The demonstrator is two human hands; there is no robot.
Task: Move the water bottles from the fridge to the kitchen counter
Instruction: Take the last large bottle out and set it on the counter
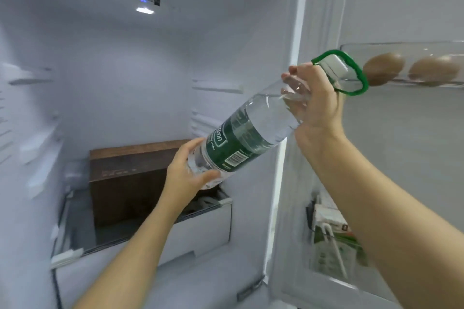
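We see 1 water bottle (241, 138) held in mid-air in front of the open fridge (125, 70), touching no shelf. It is tilted, with its base low on the left and its neck high on the right. The left grip (185, 173) is curled round the base, with the thumb across the clear ribbed plastic. The right grip (316, 98) is clasped round the shoulder just below the white cap (335, 68). A green carry loop (356, 68) arches round the cap. The bottle's dark green label, with its barcode, faces us between the 2 grips.

Behind the left grip a brown box (125, 178) stands on the fridge floor, above a white drawer (200, 228). A small lamp (145, 10) glows in the fridge ceiling. On the open door (401, 133) to the right, brown eggs (384, 66) lie in a clear shelf (401, 46) just beyond the cap. Lower down, a green-and-white carton (334, 241) sits in a door pocket.
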